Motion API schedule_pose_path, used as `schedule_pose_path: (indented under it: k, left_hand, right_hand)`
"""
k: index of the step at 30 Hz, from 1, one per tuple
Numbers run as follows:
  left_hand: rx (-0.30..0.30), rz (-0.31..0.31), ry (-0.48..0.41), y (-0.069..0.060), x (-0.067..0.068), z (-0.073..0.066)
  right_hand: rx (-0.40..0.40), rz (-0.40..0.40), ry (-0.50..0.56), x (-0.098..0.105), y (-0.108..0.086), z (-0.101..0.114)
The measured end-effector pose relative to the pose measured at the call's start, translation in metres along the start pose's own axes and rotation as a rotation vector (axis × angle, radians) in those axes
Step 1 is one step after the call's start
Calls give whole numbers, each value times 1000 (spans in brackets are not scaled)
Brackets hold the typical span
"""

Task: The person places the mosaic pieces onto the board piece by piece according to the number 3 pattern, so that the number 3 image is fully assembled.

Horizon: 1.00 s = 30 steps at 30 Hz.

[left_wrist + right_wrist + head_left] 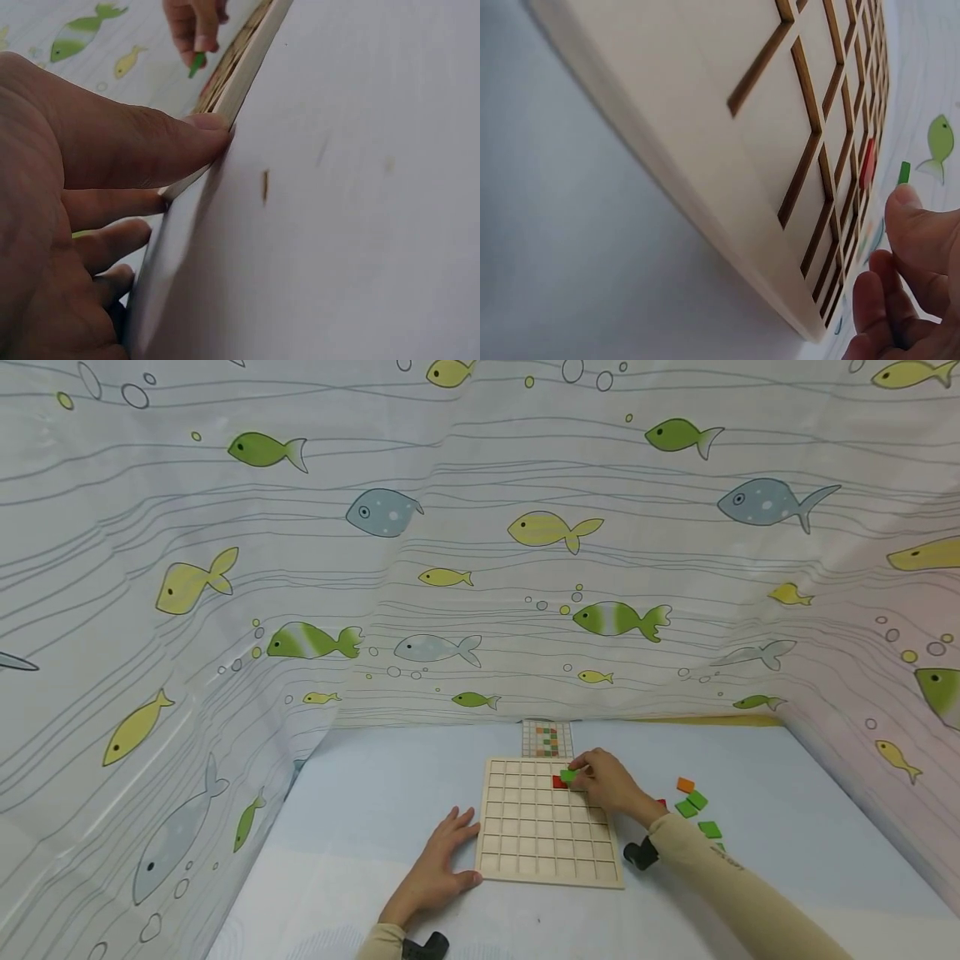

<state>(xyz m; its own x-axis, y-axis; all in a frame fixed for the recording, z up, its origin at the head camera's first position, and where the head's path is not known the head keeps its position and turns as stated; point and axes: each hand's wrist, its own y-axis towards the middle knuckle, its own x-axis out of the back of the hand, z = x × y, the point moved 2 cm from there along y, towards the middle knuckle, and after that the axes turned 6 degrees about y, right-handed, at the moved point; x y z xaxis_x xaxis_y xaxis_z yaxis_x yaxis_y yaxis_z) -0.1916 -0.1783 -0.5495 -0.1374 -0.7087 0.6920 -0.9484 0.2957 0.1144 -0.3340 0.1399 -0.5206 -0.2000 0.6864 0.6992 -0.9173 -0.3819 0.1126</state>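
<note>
A square wooden grid board point(543, 843) lies on the table, its raised strips dividing it into cells. In one cell of its upper right part sits a red tile point(558, 782). My right hand point(606, 783) pinches a small green tile point(567, 775) between thumb and fingers, just above the board beside the red one. The right wrist view shows this green tile point(904, 172) held edge-on, apart from the grid. My left hand point(437, 870) rests at the board's left side with fingers spread; its thumb point(172, 146) touches the board's edge.
Behind the board lies a pattern card point(547, 739) with coloured squares on a grid. Right of the board are several loose tiles: an orange tile point(686, 785), a green tile point(709, 830) and others, one red partly hidden by my right arm. A fish-print curtain point(465, 610) surrounds the table.
</note>
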Motion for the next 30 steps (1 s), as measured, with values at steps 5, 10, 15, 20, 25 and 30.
schedule_pose_path:
  k: [5, 10, 15, 20, 25, 30]
  left_hand:
    - [3, 0, -4, 0, 0, 0]
    - [1, -3, 0, -1, -1, 1]
    - [4, 0, 7, -1, 0, 2]
    - [5, 1, 5, 0, 1, 1]
    - [18, 9, 18, 1, 1, -1]
    - [14, 12, 28, 1, 1, -2]
  right_hand:
    - [12, 19, 15, -4, 1, 4]
    - [26, 23, 24, -8, 2, 5]
    - [61, 22, 30, -11, 4, 8]
    - [104, 7, 26, -15, 8, 12]
    - [137, 21, 42, -20, 9, 14]
    - [121, 38, 46, -24, 11, 13]
